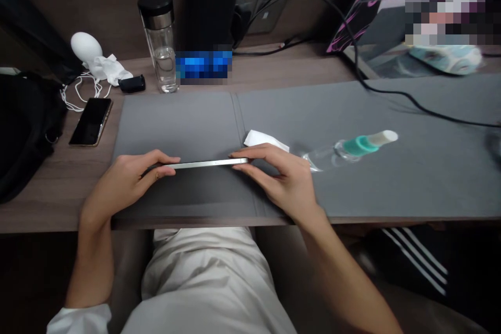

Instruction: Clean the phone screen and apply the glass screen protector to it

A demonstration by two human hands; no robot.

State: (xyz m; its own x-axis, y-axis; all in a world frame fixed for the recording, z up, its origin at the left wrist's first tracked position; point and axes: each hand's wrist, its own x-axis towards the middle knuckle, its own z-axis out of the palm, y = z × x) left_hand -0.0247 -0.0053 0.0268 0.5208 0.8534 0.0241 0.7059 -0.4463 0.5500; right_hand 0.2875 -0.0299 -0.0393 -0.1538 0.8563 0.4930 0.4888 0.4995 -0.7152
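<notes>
We have the slim phone edge-on over the grey desk mat, left hand and right hand clasping its ends, so both grips should stay light and level.

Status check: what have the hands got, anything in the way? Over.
Left hand, right hand pinching a silver-edged smartphone by its ends, edge-on over the grey desk mat. White cloth behind right hand; spray bottle lying on its side beyond.
</notes>
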